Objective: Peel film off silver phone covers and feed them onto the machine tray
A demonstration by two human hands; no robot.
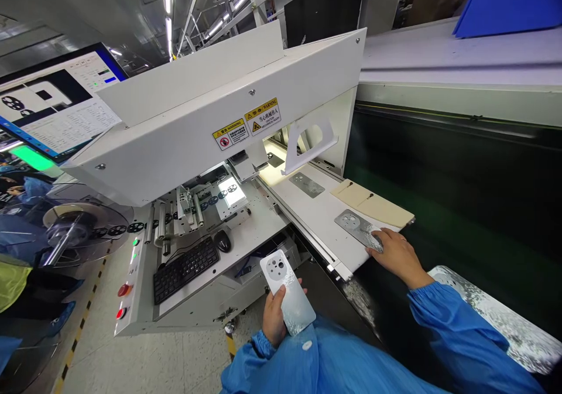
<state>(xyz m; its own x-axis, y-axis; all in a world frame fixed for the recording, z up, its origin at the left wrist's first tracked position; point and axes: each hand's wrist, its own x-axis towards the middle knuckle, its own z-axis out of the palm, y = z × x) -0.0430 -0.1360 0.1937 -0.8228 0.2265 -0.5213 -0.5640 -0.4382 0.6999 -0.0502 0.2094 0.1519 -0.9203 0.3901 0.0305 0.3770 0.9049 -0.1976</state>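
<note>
Two hands at a labelling machine (228, 113). Left hand (276, 318), fingers curled, grips a white phone cover (287, 294) upright near the lap; right hand (395, 253), fingers flat and loosely spread, presses a silver cover (357, 225) on the white tray (320, 218), steadying it.

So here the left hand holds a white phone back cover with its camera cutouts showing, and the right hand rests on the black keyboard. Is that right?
Not quite. The left hand does hold the white phone back cover, camera cutouts showing. But the right hand is not on the black keyboard; it rests on a silvery back cover lying on the machine's white tray. The head view shows this.
</note>
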